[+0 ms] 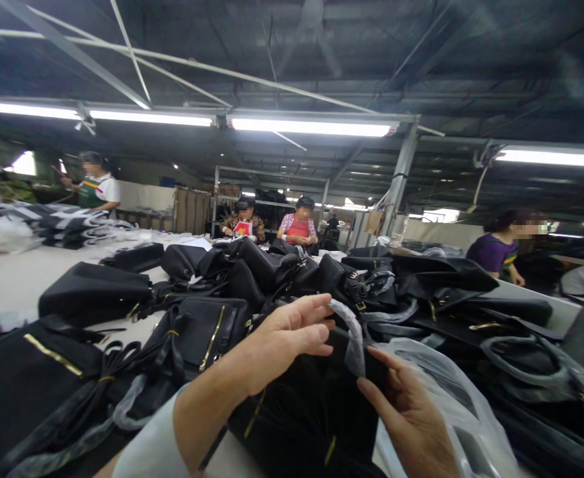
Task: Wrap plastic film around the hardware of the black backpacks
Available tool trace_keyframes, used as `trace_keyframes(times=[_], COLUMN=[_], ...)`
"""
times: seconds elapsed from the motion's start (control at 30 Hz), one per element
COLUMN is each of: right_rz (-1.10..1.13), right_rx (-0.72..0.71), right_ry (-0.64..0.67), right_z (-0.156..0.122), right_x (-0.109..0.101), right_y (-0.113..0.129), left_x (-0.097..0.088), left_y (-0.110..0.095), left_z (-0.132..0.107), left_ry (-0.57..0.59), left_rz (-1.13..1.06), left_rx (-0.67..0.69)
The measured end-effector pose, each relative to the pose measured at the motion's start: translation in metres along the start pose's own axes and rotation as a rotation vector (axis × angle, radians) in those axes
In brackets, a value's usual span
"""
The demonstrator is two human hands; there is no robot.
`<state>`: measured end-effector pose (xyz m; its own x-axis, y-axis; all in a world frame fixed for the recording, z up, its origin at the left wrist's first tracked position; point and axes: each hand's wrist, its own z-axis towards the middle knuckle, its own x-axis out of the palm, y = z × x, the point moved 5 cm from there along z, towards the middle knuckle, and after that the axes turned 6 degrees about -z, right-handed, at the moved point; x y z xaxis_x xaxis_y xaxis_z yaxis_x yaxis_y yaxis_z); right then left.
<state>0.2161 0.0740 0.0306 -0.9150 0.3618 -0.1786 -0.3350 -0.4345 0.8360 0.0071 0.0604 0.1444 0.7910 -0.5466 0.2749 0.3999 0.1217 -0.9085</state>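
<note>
My left hand (284, 335) is closed in a pinch on a strip of clear plastic wrap (352, 335) that runs over the top of a black handbag (311, 411) in front of me. My right hand (411, 418) grips the same bag's upper right edge, thumb pressed on the black material beside the plastic. A clear plastic bag (451, 398) lies crumpled just right of my right hand. A gold zip trim shows low on the bag.
A big heap of black handbags (252, 272) with gold zips covers the white table (7, 272). Another black bag (17, 378) lies at the lower left. Several other people work at the far side and right, under long ceiling lights.
</note>
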Motion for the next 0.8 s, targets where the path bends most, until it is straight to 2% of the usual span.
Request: trace_keyframes(times=[0.07,0.17,0.23,0.3,0.4,0.53,0.67,0.8], right_rz=[0.036,0.057,0.049,0.042,0.053,0.07,0.04,0.009], right_rx=[0.044,0.083,0.076,0.05,0.008,-0.011,-0.022,-0.012], right_ry=[0.072,0.113,0.129,0.13,0.115,0.19,0.179,0.154], right_z=[-0.003,-0.006,-0.004,0.001,0.011,0.025,0.028,0.021], right_x=[0.01,0.02,0.023,0.026,0.032,0.043,0.041,0.033], right_y=[-0.011,-0.024,-0.024,-0.019,-0.007,0.003,-0.001,-0.003], left_x=[-0.021,-0.061,-0.086,-0.102,-0.105,-0.098,-0.095,-0.093], left_y=[0.009,0.025,0.031,0.035,0.044,0.06,0.074,0.083], left_z=[-0.006,-0.032,-0.055,-0.076,-0.091,-0.092,-0.083,-0.074], left_ry=[-0.057,-0.21,-0.351,-0.439,-0.479,-0.619,-0.765,-0.773], left_rz=[0.143,0.317,0.514,0.716,0.968,1.175,1.225,1.196], left_rx=[-0.065,-0.115,-0.114,-0.111,-0.117,-0.199,-0.209,-0.225])
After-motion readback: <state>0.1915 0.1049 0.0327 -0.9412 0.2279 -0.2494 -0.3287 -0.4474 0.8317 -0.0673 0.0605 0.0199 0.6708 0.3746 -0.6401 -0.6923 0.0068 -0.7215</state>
